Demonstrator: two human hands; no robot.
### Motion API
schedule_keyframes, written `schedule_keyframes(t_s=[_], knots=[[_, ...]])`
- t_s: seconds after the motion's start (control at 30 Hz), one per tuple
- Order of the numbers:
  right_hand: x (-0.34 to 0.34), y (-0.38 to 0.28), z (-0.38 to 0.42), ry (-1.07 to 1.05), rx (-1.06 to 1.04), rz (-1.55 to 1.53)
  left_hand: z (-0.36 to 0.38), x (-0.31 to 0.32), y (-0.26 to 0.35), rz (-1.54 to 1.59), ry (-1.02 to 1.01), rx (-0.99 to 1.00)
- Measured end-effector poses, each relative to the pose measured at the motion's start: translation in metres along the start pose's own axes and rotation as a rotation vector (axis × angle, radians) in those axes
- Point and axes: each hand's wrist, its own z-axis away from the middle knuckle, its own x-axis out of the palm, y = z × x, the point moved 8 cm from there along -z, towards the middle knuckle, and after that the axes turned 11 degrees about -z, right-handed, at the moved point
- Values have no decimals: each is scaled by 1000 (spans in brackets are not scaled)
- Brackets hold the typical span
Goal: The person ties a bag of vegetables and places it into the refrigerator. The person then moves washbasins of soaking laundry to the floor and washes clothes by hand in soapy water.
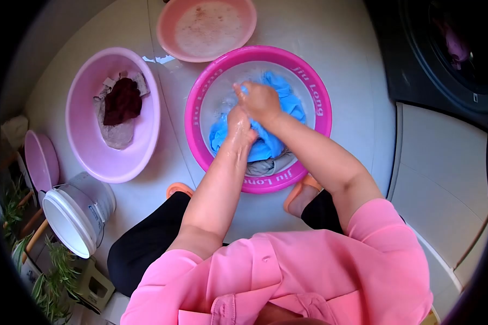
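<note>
A bright pink basin marked "Jiu Long" stands on the floor before me, with sudsy water inside. In it lies a wet blue garment, bunched up, and a grey cloth shows at the near side. My left hand is closed on the blue garment, its wrist wet. Just beyond and to the right, my right hand grips another part of the same fabric, with a bit of blue showing by its fingers. The two hands are close together above the basin's middle.
On the left, a lilac basin holds a dark red cloth and a greyish cloth. A pale pink basin stands behind. White bucket and plants are at lower left; a dark front-loading machine is at right.
</note>
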Motion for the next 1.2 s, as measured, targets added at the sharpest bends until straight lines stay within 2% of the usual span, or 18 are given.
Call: schedule_keyframes(t_s=[0.1, 0.17, 0.23, 0.3, 0.33, 0.43, 0.5, 0.57, 0.63, 0.7, 0.77, 0.8, 0.83, 0.87, 0.93, 0.97, 1.03, 1.2], knots=[[-9, -52, 53, -122, -341, -172, 11, -22, 16, -237, -64, 323], [-3, -24, 33, -176, -205, 36, 6, -16, -3, 5, -226, 258], [-27, -1, 3, -42, -21, -26, 21, 16, -2, -197, 78, 8], [-26, -18, 23, -12, -87, -20, 11, -8, -6, -239, 91, 0], [-28, -38, 42, -6, -231, -73, 5, -13, 2, -221, -60, 238], [-26, -21, 24, 31, -352, -79, -1, 3, 0, 189, -407, 307], [-39, 2, 0, 71, -132, 131, 20, 22, -4, -216, 75, -17], [-35, -11, 19, 49, -149, 41, -1, -6, -17, -181, 71, 1], [-32, -32, 38, 63, -298, -63, -8, -6, 0, -42, -276, 475], [-35, -34, 36, 74, -370, -120, 13, 29, 9, 488, -875, 533], [-43, 2, 7, 95, -147, 45, 28, 29, 1, -201, 98, 24], [-26, -1, 17, 90, -258, 42, 26, 14, 2, -278, 210, 29], [-29, -13, 25, 94, -263, 47, 15, 5, -10, -276, 204, 33], [-35, -38, 43, 66, -303, -34, 2, 9, -8, 13, -53, 340], [-37, -37, 40, 29, -356, -103, 6, 18, -1, 343, -561, 317], [-41, -17, 20, 36, -361, -102, 5, 24, 0, 339, -568, 319], [-53, 34, -3, 35, 16, 57, 31, 39, -2, -180, 50, 57], [-93, 51, 1, 70, 26, -186, 31, 31, 37, -171, 48, 236]])
